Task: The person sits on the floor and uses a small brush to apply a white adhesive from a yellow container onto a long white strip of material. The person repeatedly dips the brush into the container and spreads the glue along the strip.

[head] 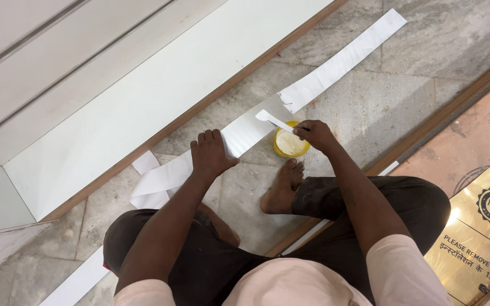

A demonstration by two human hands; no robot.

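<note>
1. Nearest to me are both my knees in dark trousers (370, 198), bent as I squat on the grey stone floor (370, 107), with one bare foot (282, 190) flat on the stone between them.
2. Just beyond that foot stands a small round yellow tub (290, 144) holding a pale paste, set on the floor beside the strip.
3. My right hand (313, 135) is closed around the handle end of a flat white spatula (273, 120), right over the tub's rim; its blade points up and to the left, lying over the strip.
4. My left hand (211, 153) is open, palm down and fingers spread, pressing on a long white laminate strip (245, 131). The two hands are apart, the tub between them.
5. That strip runs diagonally across the floor, from near my left knee to the upper right, with a ragged break above the tub.
6. A white board (143, 96) with a brown edge lies parallel to the strip on my left.
7. A gold printed sheet (483, 226) lies at the far right.
</note>
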